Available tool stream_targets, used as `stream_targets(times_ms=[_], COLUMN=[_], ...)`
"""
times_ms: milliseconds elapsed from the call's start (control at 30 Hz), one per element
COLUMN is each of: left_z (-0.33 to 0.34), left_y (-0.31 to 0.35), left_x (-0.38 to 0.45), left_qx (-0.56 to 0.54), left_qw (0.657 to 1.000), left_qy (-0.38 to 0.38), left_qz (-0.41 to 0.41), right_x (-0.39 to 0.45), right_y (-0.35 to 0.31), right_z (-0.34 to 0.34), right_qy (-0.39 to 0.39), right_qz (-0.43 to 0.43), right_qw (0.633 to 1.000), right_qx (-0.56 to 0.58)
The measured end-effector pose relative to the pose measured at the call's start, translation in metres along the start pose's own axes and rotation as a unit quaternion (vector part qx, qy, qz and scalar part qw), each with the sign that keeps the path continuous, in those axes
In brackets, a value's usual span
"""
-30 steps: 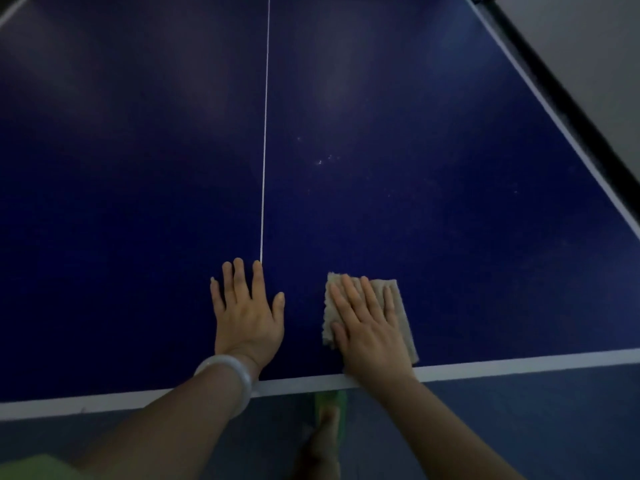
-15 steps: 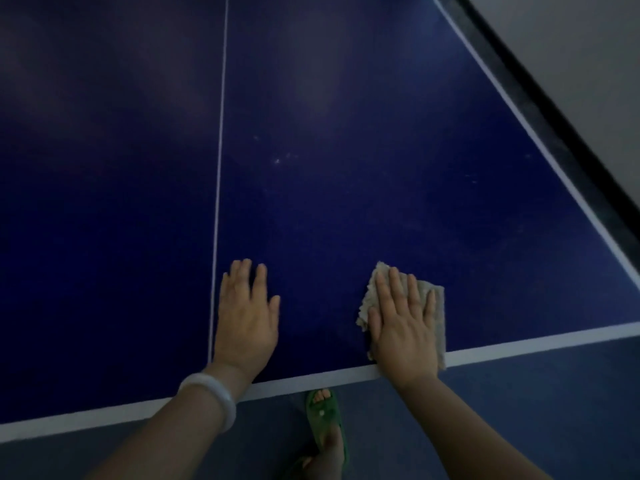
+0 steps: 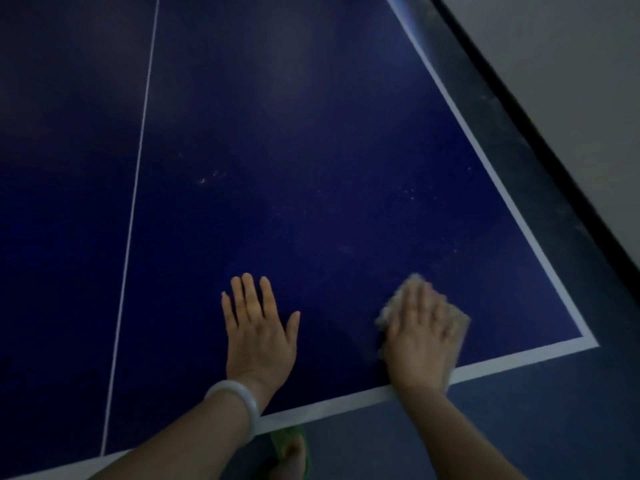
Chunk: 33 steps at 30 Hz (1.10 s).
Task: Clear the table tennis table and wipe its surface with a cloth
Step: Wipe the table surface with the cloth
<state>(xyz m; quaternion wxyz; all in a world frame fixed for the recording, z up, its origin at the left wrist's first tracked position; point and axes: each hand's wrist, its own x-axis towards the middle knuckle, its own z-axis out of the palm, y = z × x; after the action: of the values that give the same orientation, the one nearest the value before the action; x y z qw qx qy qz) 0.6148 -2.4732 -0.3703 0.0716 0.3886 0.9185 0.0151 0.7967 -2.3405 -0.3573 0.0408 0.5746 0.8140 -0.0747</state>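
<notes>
- Head view: right hand (image 3: 420, 336) lies flat, fingers straight, pressing the cloth (image 3: 457, 318) onto the blue surface (image 3: 311, 150) near its right corner
- left hand (image 3: 258, 330) rests flat, holding nothing; unwiped ground lies ahead and leftward, nearer the left hand

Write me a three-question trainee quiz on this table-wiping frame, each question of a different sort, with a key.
1. True or false: the right hand presses the pale beige cloth flat with straight fingers.
2. Which wrist wears the white bangle? A) left B) right C) neither
3. Fill in: the left hand rests on the dark blue table tennis table, to the ___ of its thin white centre line.

Key: 1 true; 2 A; 3 right
</notes>
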Motion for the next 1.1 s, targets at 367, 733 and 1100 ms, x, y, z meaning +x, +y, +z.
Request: stream_targets(times_ms=[367, 733, 1100], left_z=[-0.003, -0.008, -0.004], left_y=[0.001, 0.013, 0.137], left_x=[0.000, -0.002, 0.009], left_qx=[0.015, 0.006, -0.067], left_qw=[1.000, 0.999, 0.970], left_qy=[-0.011, -0.006, 0.013], left_qz=[-0.005, -0.034, -0.233], right_x=[0.045, 0.059, 0.128], right_y=[0.064, 0.034, 0.076], right_z=[-0.020, -0.005, -0.018], right_qy=[-0.013, -0.035, -0.044], right_qz=[-0.015, -0.466, -0.303], right_qw=[1.000, 0.884, 0.952], right_qx=[0.003, -0.023, 0.003])
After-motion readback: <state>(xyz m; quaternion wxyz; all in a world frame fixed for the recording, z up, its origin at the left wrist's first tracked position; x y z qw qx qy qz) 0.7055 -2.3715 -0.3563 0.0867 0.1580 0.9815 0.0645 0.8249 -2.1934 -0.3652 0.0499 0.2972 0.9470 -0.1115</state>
